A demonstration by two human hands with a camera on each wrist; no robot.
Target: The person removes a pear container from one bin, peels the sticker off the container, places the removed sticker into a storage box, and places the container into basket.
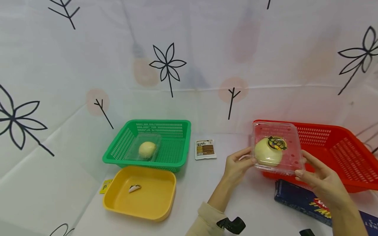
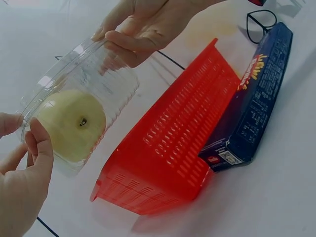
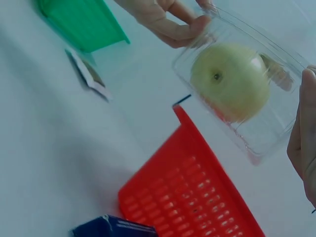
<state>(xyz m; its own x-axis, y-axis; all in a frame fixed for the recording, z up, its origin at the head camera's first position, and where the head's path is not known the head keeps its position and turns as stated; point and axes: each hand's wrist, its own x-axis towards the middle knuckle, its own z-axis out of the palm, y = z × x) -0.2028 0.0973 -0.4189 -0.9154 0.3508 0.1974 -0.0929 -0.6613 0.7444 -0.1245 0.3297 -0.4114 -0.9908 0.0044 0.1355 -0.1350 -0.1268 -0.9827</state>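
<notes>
Both hands hold up a clear plastic clamshell box in front of the red basket. Inside the box lies a pale green, round, apple-like fruit, pushed toward the left end; a dark oval label is on the lid above it. My left hand pinches the box's left edge between thumb and fingers. At the opposite edge, my right hand grips the lower corner. From the left wrist view, the fruit's dark blossom end shows through the clear wall, and fingertips press the rim.
A green basket at left holds another clear box with a pale fruit. Before it stands a yellow tray with a small white-and-dark item. A brown-and-white sachet lies mid-table; a dark blue box leans near the red basket.
</notes>
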